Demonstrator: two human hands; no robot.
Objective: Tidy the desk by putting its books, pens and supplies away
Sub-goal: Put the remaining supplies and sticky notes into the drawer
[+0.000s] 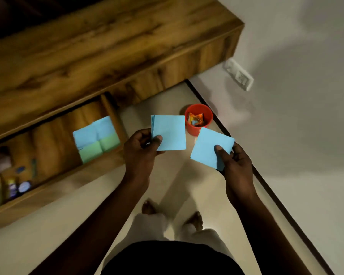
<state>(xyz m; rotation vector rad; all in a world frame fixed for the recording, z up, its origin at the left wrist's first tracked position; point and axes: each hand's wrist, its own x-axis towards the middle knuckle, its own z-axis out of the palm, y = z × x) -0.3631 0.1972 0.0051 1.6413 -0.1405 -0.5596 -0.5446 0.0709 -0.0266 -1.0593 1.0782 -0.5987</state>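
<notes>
Lowest in the frame, the person's bare feet [195, 220] stand on the pale floor [58, 215], facing the desk. Both forearms reach up toward mid-frame.

The hands are apart, each clamped on its own paper. The left hand [141, 147], just left of centre, pinches a stack of blue notes [170, 132], with the thumb pressed on its lower left corner and the fingers behind. That grip probably keeps the loose sheets squared, as several edges show along the stack's left side. The right hand [234, 161], right of centre, pinches a second blue pad [209, 145] at its lower corner, tilted like a diamond. The two lots do not touch. Holding them face up and side by side looks like a way to check or sort them before storing.

Just beyond them, a red cup [199, 128] sits on the floor against the wall's dark skirting. It holds crumpled orange wrappers [196, 119], so it seems to serve as a bin.

At middle left the open drawer [68, 179] is pulled out from under the desk top [107, 46]. Blue and green note pads [96, 138] already lie in its right-hand end, which suggests the held notes belong beside them. Small bottles [12, 188], blurred, sit at its lower left end. Farthest off, a wall socket [238, 74] shows at upper right.
</notes>
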